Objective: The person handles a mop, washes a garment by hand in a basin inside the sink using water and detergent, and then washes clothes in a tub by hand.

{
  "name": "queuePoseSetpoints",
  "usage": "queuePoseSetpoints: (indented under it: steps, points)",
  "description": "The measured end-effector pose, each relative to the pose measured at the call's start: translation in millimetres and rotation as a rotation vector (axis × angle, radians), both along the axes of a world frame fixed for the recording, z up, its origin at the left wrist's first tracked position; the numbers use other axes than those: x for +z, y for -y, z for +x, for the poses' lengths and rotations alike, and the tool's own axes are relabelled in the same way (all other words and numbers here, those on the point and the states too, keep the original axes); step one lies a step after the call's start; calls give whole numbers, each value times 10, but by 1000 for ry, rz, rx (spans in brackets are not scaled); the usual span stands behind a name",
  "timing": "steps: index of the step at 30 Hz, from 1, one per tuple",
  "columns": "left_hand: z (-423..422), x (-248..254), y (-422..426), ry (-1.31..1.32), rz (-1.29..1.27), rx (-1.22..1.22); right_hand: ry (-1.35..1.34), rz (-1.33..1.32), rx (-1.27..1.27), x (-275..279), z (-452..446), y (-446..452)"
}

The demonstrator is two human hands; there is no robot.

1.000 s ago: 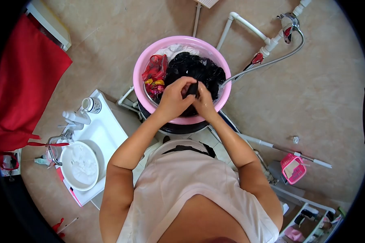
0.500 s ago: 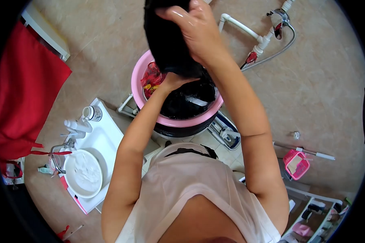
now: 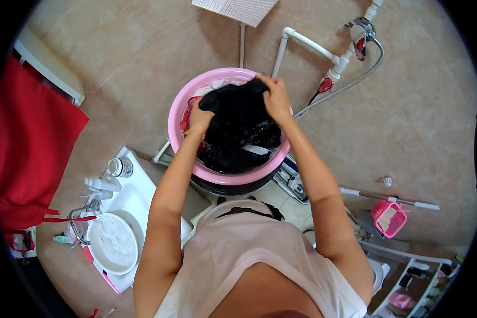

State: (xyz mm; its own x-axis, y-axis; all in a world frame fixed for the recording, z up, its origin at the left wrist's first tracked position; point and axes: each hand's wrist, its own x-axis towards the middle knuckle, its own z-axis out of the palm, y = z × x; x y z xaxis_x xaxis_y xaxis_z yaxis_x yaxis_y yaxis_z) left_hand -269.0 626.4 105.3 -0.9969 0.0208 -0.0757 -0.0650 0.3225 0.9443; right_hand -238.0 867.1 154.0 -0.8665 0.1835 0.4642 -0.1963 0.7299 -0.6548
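A wet black cloth garment [image 3: 236, 108] is stretched between my two hands, low over the pink basin [image 3: 176, 114]. My left hand [image 3: 200, 117] grips its left edge, thumb on top. On its upper right edge, my right hand [image 3: 275, 98] has its fingers closed. Under and in front of the garment, more dark wet cloth [image 3: 230, 159] fills the basin, with a whitish strip [image 3: 257, 150] on it. Red patterned cloth [image 3: 185, 119] shows at the basin's left side, and pale cloth [image 3: 220, 84] at its far side. The garment's exact kind cannot be made out.
To the left, a white sink [image 3: 138, 183] holds a round white basin [image 3: 94, 254]; bottles [image 3: 103, 184] stand on its rim. White pipes [image 3: 312, 45] and a shower hose [image 3: 355, 79] run along the right wall. A pink basket [image 3: 379, 209] hangs further right, above a rack [image 3: 408, 254].
Both hands have come down with the black garment, which was held up high beyond the basin. It is now spread low over the basin, my left hand at its left edge.
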Motion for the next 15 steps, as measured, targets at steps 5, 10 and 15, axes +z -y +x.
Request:
queuePoseSetpoints:
  steps: [5,10,15]
  points:
    - [132,-7,-248,-169,-723,-178,235,238,-22,-794,16,214]
    - [2,-190,-407,-25,-1046,-421,374,445,-5,-985,-11,320]
    - [-209,-717,-527,-15,-1228,-465,522,532,13,-1138,-124,402]
